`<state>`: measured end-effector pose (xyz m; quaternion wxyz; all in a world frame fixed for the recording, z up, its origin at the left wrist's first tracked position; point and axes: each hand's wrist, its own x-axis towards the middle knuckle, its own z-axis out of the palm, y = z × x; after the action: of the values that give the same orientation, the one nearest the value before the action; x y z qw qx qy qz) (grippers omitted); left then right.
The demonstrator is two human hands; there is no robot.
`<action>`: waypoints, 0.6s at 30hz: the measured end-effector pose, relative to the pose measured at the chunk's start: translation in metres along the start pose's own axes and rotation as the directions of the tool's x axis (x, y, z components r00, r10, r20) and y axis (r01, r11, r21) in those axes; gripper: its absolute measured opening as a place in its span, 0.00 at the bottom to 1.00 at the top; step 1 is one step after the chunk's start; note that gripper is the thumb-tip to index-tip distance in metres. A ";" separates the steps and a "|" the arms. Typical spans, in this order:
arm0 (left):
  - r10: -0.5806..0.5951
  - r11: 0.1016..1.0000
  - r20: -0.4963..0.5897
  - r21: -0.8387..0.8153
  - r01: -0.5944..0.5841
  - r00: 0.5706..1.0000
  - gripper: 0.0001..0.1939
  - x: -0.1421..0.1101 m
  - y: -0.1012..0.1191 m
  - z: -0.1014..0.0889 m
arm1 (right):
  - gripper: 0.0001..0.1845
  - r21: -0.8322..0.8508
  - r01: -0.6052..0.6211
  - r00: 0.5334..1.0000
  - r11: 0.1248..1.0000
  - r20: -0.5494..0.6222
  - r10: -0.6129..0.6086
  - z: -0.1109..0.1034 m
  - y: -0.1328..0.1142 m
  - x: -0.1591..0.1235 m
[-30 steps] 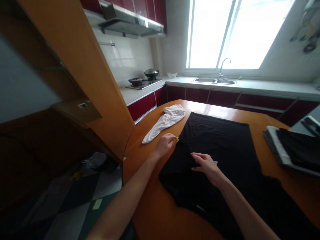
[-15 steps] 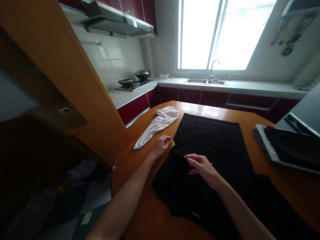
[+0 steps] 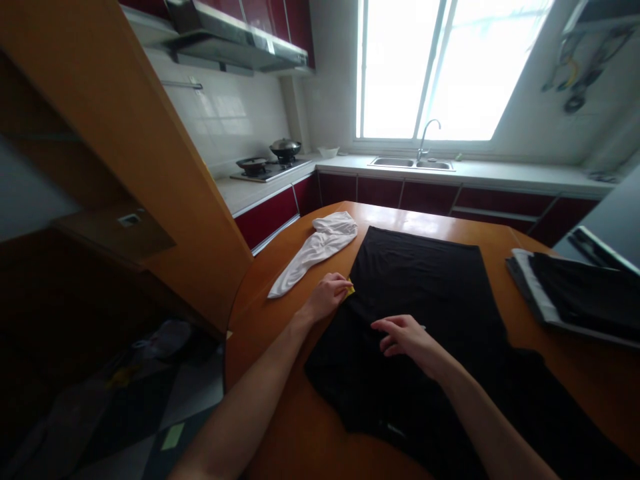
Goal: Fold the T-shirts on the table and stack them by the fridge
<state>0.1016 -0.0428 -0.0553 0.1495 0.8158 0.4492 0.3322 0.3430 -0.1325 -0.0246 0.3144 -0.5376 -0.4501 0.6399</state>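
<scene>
A black shirt (image 3: 425, 280) is spread on the wooden table, its straight hem toward the window and a small pale print at the near end. At its left side edge my left hand (image 3: 329, 295) is closed, thumb and fingers pinching beside a small yellow tag (image 3: 351, 289); the fingertips partly hide the tag. My right hand (image 3: 403, 333) hovers over or rests lightly on the middle of the shirt, fingers loosely apart and bent, holding nothing. I cannot tell if it touches the cloth.
A crumpled white cloth piece (image 3: 320, 250) lies at the table's left. Folded clothes (image 3: 580, 293) are stacked on the right. Beyond the table's (image 3: 265, 393) far edge are a counter with a sink (image 3: 413, 163) and a stove with pans (image 3: 285, 148). A wooden partition (image 3: 165, 180) stands left.
My left hand has shifted slightly right, and the yellow tag with it. My right hand has moved slightly nearer to me, its fingers turned a little. The shirt lies nearly the same.
</scene>
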 end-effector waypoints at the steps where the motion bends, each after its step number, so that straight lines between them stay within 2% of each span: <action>1: 0.005 1.000 0.012 0.005 -0.005 1.000 0.11 0.000 -0.001 0.001 | 0.12 -0.004 0.013 1.000 1.000 0.014 -0.013 0.000 -0.002 -0.001; 5: -0.001 0.999 0.060 0.038 -0.001 0.998 0.10 -0.001 -0.001 0.004 | 0.12 -0.067 0.082 0.997 0.994 0.015 -0.081 0.000 -0.006 -0.001; 10: 0.000 1.000 0.041 0.020 -0.001 0.999 0.12 -0.001 0.004 0.004 | 0.13 -0.253 0.150 0.988 0.956 -0.004 -0.156 0.001 0.008 0.005; 14: -0.001 1.000 0.019 -0.002 0.001 1.000 0.13 0.001 0.006 0.002 | 0.17 -0.498 0.262 0.958 0.827 0.032 -0.285 0.004 0.020 0.002; 18: -0.002 1.000 0.008 -0.029 0.003 1.000 0.12 0.002 0.006 0.000 | 0.16 -0.648 0.238 0.951 0.723 0.004 -0.309 0.012 0.023 -0.006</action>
<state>0.1060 -0.0446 -0.0519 0.1636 0.8143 0.4447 0.3352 0.3349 -0.1497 -0.0425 0.2256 -0.5726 -0.6986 0.3649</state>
